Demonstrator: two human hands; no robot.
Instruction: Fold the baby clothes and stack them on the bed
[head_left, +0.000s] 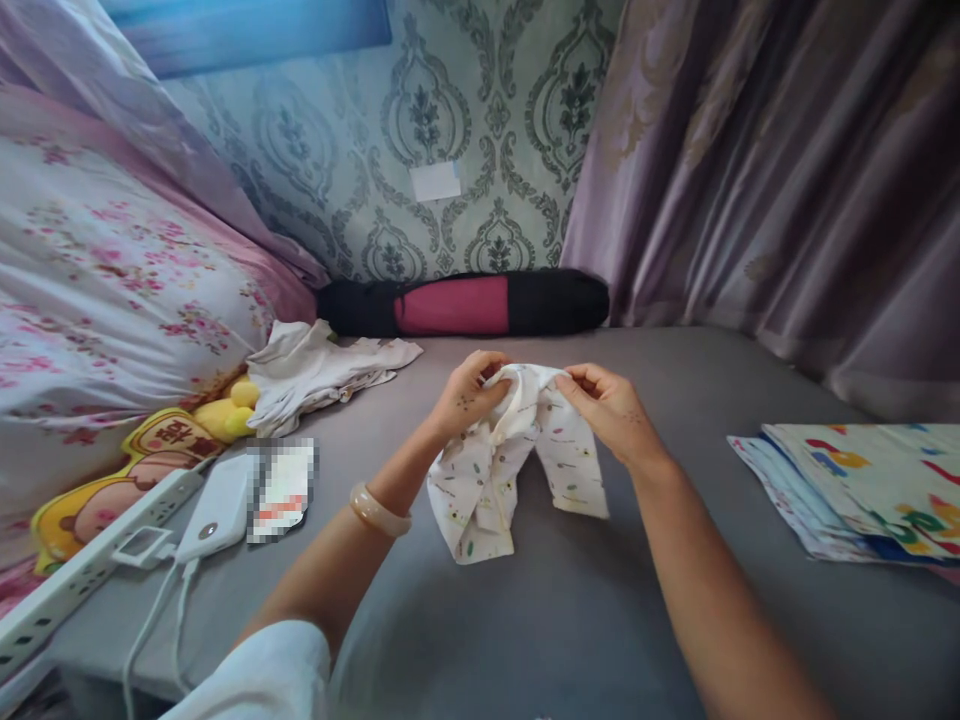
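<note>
A small white baby garment [491, 470] with tiny coloured prints hangs over the grey bed sheet [570, 600], its two legs dangling down. My left hand [469, 395] pinches its top edge on the left, fingers closed on the cloth. My right hand [611, 405] grips the top edge on the right, also closed on the cloth. A pale bangle [379, 510] sits on my left wrist.
A loose white cloth [315, 370] lies at the back left beside a yellow plush toy [225, 410]. A power strip [82, 570], a white power bank [217, 515] and cables lie front left. Folded printed cloths [855, 490] are stacked at right. A black-and-pink bolster [465, 302] lines the wall; curtains hang right.
</note>
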